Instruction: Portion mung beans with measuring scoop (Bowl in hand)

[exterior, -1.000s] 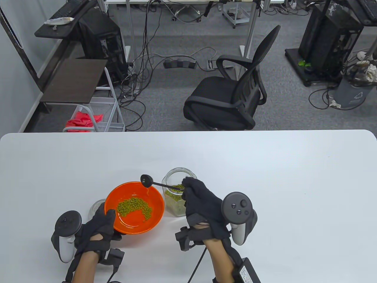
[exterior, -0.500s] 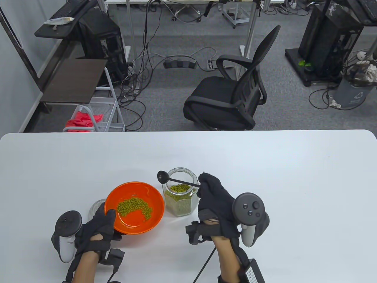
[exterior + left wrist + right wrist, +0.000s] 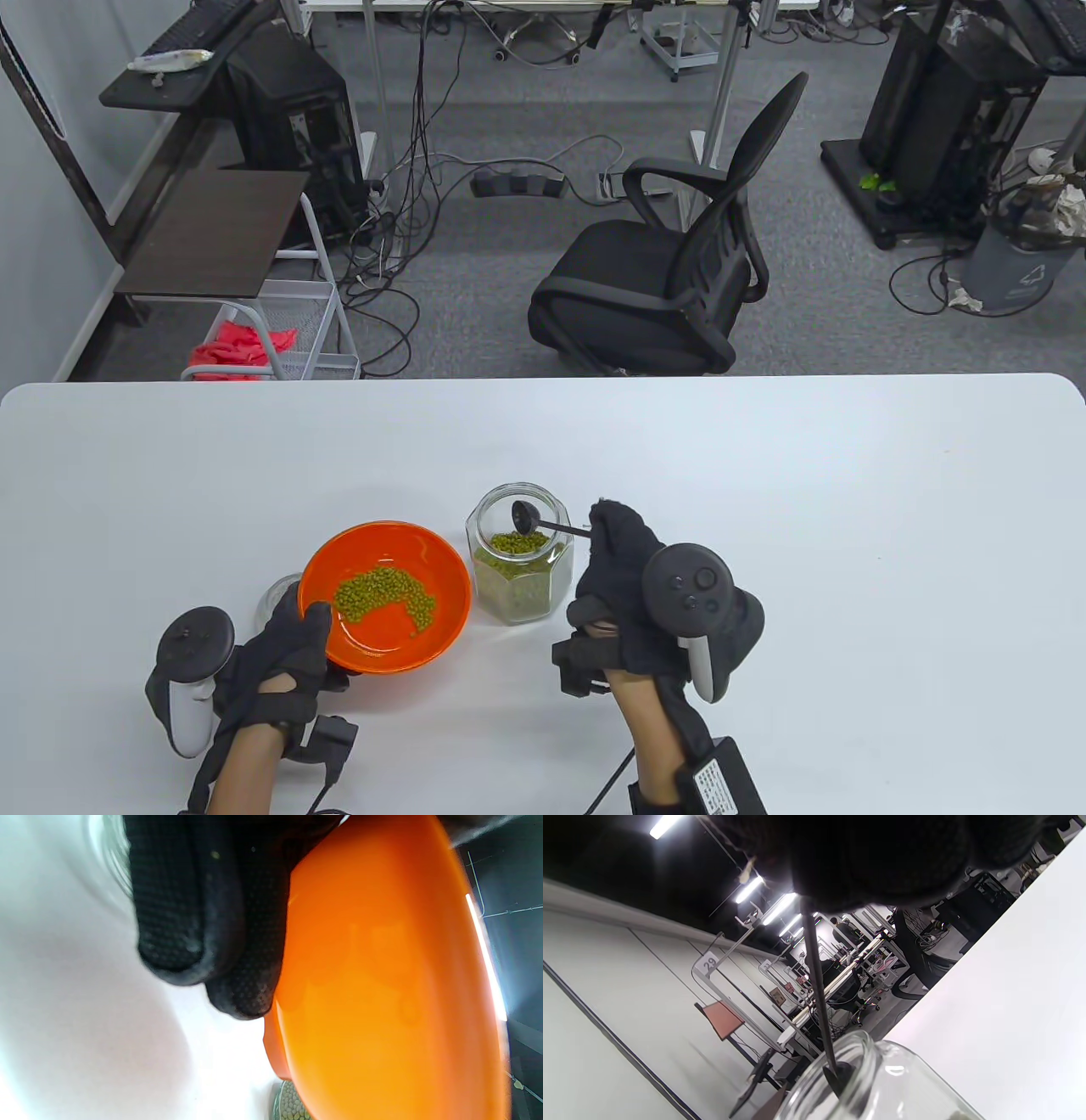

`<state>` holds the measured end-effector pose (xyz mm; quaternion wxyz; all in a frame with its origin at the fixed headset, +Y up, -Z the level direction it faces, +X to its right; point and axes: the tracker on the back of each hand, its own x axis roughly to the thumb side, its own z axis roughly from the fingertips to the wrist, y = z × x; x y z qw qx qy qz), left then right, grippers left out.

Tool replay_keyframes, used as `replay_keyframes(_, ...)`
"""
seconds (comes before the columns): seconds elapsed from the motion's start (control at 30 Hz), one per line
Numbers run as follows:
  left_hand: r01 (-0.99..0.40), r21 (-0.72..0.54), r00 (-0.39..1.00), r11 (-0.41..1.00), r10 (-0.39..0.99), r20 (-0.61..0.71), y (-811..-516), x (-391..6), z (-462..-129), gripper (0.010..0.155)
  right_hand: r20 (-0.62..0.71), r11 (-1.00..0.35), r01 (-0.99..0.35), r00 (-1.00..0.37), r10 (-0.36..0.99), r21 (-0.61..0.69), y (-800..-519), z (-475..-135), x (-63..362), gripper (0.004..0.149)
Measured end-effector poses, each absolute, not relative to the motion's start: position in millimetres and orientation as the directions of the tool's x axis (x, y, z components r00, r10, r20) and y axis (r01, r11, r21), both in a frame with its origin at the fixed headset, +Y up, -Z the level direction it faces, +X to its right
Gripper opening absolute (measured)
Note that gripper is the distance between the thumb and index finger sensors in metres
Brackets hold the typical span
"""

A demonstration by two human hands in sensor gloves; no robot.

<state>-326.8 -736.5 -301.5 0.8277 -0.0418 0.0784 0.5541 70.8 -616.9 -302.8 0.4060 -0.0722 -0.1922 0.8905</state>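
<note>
scoop head sitting at the mouth of the bean jar, bowl held at the rim

the right hand [image 3: 626, 567] is pinching the end of the black measuring scoop [image 3: 543, 524] by its thin handle, fingers curled round it. the handle is running leftward from the fingertips, and the round scoop head is sitting just inside the mouth of the glass jar [image 3: 519, 564], above the mung beans [image 3: 519, 543] that are filling the jar's lower part. in the right wrist view the handle [image 3: 816, 993] is dropping from the glove straight down into the jar's rim [image 3: 859, 1052]; whether the head is touching the beans is not clear.

the left hand [image 3: 284, 649] is gripping the near left edge of the orange bowl [image 3: 386, 594], thumb lying over the rim and fingers [image 3: 237, 984] pressed under the bowl's outer wall [image 3: 382, 993], as the left wrist view is showing. the bowl is sitting just to the left of the jar, apart from it, and is carrying a curved patch of green beans [image 3: 386, 594] across its middle. from above i cannot tell whether the bowl is lifted or resting on the bench.

a clear glass lid [image 3: 278, 594] is lying on the white bench [image 3: 764, 509] just behind the left hand, partly hidden by the bowl.
</note>
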Motion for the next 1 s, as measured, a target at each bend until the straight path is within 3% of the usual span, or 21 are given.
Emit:
replay_keyframes(0.63,-0.924,0.016,0.374,0.381,0.913,-0.165,-736,-327,-301,0.068,0.016,-0.903,-0.358,-0.931,0.365,-0.24,-626,-345,8,0.039)
replay_keyframes(0.8,-0.923,0.017,0.375,0.383,0.912,-0.168,-736,-327,-301,0.068,0.0,-0.914,-0.373,-0.926,0.378,-0.16,-622,-352,6,0.039)
replay_keyframes(1.0,-0.922,0.013,0.38,0.388,0.909,-0.17,-736,-326,-302,0.068,-0.017,-0.867,-0.492,-0.869,0.495,-0.078,-619,-358,19,0.039)
